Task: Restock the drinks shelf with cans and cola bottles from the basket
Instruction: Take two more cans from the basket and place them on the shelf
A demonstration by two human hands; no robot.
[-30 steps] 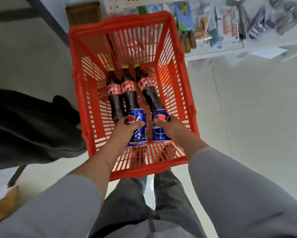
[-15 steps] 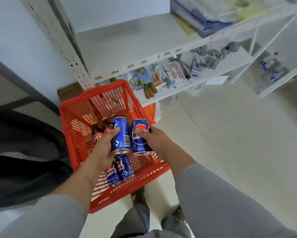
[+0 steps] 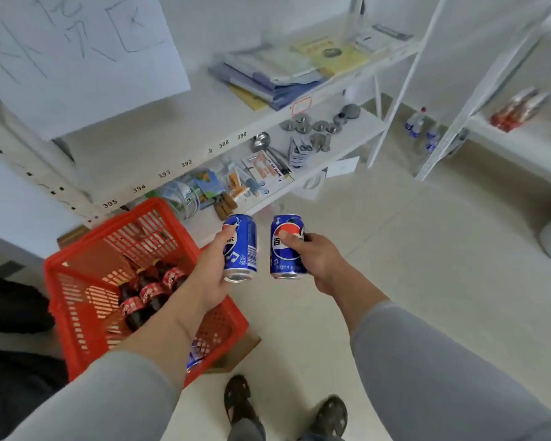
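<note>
My left hand (image 3: 212, 275) grips a blue cola can (image 3: 239, 248), held upright above the right rim of the red basket (image 3: 76, 300). My right hand (image 3: 318, 262) holds a second blue can (image 3: 287, 246) just beside it, over the floor. Three dark cola bottles (image 3: 147, 291) with red labels lie inside the basket. Another blue can (image 3: 194, 358) shows through the basket's front wall, partly hidden by my left forearm. At the far right a white shelf (image 3: 522, 144) carries red cans (image 3: 516, 114), and water bottles (image 3: 420, 128) stand lower.
A white shelving unit (image 3: 159, 144) with numbered tags stands ahead, holding folders (image 3: 274, 81), metal utensils (image 3: 312, 128) and packets (image 3: 261, 173). A paper sign (image 3: 76, 58) hangs at upper left. The basket rests on a cardboard box (image 3: 236, 351). My feet (image 3: 283, 412) are below.
Both hands have lifted the two blue cans out of the basket and moved them up and to the right. The view has tilted up toward the shelves.
</note>
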